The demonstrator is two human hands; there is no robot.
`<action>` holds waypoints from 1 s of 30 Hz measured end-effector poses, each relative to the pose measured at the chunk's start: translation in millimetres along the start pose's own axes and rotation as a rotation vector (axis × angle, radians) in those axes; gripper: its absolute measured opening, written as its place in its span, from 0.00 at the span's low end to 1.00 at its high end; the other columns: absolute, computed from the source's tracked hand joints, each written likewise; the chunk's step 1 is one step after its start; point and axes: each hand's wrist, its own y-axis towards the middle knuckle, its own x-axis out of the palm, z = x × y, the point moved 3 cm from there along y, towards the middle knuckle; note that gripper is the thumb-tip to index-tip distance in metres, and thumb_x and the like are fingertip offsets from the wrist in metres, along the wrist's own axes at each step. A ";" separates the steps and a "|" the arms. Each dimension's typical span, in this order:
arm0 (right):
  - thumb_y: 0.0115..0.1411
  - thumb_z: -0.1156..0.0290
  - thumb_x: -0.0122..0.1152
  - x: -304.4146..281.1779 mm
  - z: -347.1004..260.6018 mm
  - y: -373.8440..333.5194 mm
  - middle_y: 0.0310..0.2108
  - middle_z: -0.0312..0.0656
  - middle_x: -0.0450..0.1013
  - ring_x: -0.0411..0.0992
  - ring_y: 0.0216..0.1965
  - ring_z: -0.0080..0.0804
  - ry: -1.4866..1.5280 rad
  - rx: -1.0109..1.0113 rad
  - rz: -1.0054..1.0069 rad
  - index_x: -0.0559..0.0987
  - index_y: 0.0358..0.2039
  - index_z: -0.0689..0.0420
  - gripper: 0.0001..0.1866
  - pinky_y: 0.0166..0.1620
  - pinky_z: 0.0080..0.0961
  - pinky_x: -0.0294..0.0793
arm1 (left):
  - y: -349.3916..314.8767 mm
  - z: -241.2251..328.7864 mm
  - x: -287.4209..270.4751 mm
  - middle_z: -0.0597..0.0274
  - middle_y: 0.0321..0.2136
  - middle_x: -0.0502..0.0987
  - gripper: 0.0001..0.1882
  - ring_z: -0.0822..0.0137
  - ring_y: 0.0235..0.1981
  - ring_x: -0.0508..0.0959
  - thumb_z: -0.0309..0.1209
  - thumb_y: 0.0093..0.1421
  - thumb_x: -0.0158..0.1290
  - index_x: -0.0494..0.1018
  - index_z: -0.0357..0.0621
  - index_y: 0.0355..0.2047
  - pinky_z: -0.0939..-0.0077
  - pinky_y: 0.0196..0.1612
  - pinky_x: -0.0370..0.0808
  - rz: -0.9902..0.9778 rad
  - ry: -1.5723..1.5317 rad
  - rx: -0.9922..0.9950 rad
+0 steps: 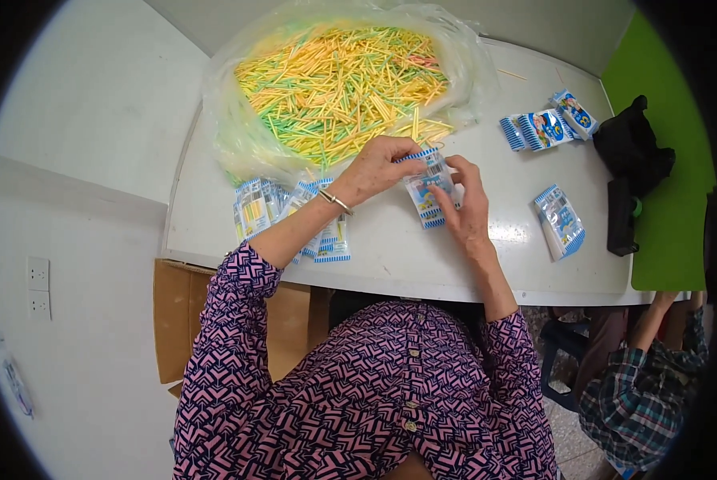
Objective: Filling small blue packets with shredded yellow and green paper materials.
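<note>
In front of me, over the table, I hold a small blue-and-white plastic packet (429, 192) with striped ends. My left hand (378, 170) pinches its upper left part, with a metal bangle on that wrist. The fingers and thumb of my right hand (469, 210) grip it from the right side. Just beyond my hands, a big clear plastic bag (222, 120) lies open, heaped with thin yellow, green and orange sticks (342, 88). Below my left forearm lie several packets (256, 206) with coloured sticks showing inside, partly hidden by the arm.
A flat stack of packets (560, 222) lies to the right. Bundled packets (544, 130) sit farther back, beside a black cloth bag (634, 148) and a green partition (666, 192). Under the table's left edge stands a cardboard box (174, 320). Another person in plaid (638, 400) is at right.
</note>
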 end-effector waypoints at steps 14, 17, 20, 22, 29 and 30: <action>0.56 0.70 0.60 4.8 -7.0 7.9 0.19 0.32 0.70 0.63 0.22 0.14 0.385 0.443 -0.219 0.78 0.28 0.63 0.09 0.25 0.13 0.62 | -20.0 21.4 -0.5 0.58 0.24 0.77 0.09 0.73 0.25 0.74 0.30 0.56 0.53 0.75 0.36 0.32 0.78 0.30 0.70 0.188 0.327 0.208; 0.58 0.69 0.58 8.1 -7.7 7.8 0.19 0.28 0.67 0.60 0.21 0.11 0.399 0.432 -0.247 0.77 0.27 0.63 0.09 0.24 0.11 0.58 | -21.6 19.9 -3.0 0.58 0.22 0.76 0.08 0.71 0.23 0.73 0.30 0.56 0.52 0.75 0.36 0.31 0.78 0.29 0.70 0.199 0.366 0.205; 0.59 0.69 0.57 11.4 -8.9 6.6 0.19 0.27 0.67 0.59 0.21 0.11 0.380 0.443 -0.284 0.76 0.26 0.63 0.10 0.23 0.12 0.57 | -23.2 18.5 -7.7 0.58 0.22 0.76 0.08 0.69 0.23 0.73 0.29 0.56 0.52 0.75 0.37 0.31 0.79 0.29 0.69 0.186 0.427 0.194; 0.59 0.68 0.56 13.1 -6.7 6.8 0.18 0.27 0.66 0.58 0.20 0.11 0.383 0.375 -0.289 0.76 0.25 0.62 0.11 0.22 0.12 0.56 | -20.4 12.6 -18.8 0.57 0.26 0.76 0.07 0.64 0.26 0.74 0.29 0.56 0.51 0.75 0.38 0.32 0.75 0.32 0.70 0.096 0.313 0.253; 0.59 0.67 0.56 8.3 8.0 1.8 0.17 0.27 0.65 0.58 0.20 0.11 0.408 0.472 -0.238 0.75 0.23 0.62 0.12 0.22 0.12 0.55 | -11.1 1.4 -184.8 0.55 0.55 0.63 0.22 0.49 0.56 0.62 0.26 0.52 0.49 0.67 0.48 0.50 0.46 0.54 0.58 0.219 1.676 0.269; 0.59 0.67 0.56 9.4 11.0 1.2 0.17 0.27 0.65 0.58 0.20 0.11 0.392 0.475 -0.247 0.75 0.23 0.62 0.12 0.22 0.12 0.55 | -10.5 -3.7 -195.5 0.54 0.57 0.61 0.22 0.50 0.58 0.60 0.25 0.53 0.48 0.66 0.48 0.50 0.46 0.56 0.56 0.124 1.775 0.208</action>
